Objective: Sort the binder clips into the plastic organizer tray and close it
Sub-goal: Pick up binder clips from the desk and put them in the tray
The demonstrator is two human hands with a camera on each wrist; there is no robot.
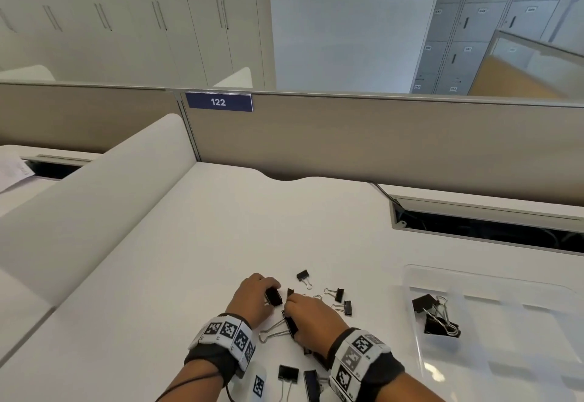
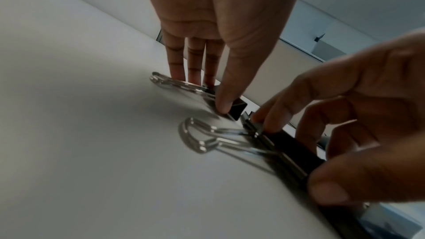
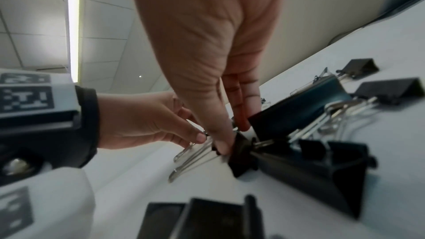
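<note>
Fingers [image 2: 223, 104] pinch clip [image 2: 236, 109] — head view hides it.

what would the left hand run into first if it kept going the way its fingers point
Probably just the desk: the left hand already grips a binder clip, fingers pointing down and forward. Beyond looks free, though depth is unclear.

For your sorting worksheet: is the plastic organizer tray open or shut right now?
Open. The plastic organizer tray shows no lid over it, and binder clips lie exposed in one compartment.

loose clips [image 1: 339, 295] left of tray [image 1: 480, 281]
</note>
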